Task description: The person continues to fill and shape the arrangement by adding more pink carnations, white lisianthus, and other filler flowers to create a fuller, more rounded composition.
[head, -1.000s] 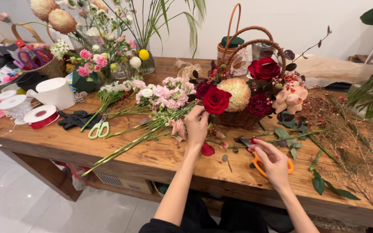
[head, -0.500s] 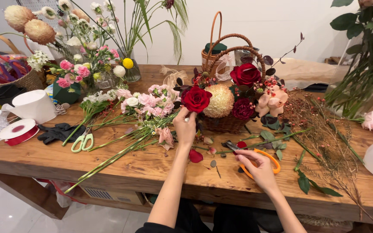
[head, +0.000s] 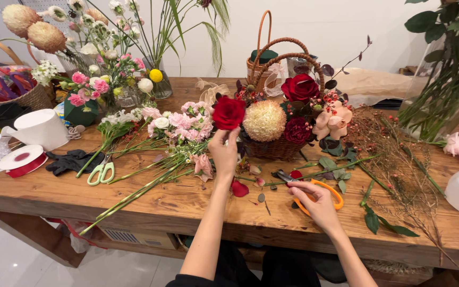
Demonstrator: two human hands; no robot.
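The left hand (head: 223, 150) pinches the short stem of a velvety red rose (head: 228, 112) and holds the bloom up at the left edge of the brown woven wicker basket (head: 275, 148). The right hand (head: 314, 197) rests on the wooden table (head: 150, 199), near and to the right, with its fingers closed on the orange-handled scissors (head: 314, 192). To place this rose well, I think the stem must enter at a slant between the flowers and sit firmly, so the head leans outward. Inside the basket are a round cream pompon flower (head: 264, 120), dense and fuzzy, and two dark red roses. Thin green stems lie loose on the left
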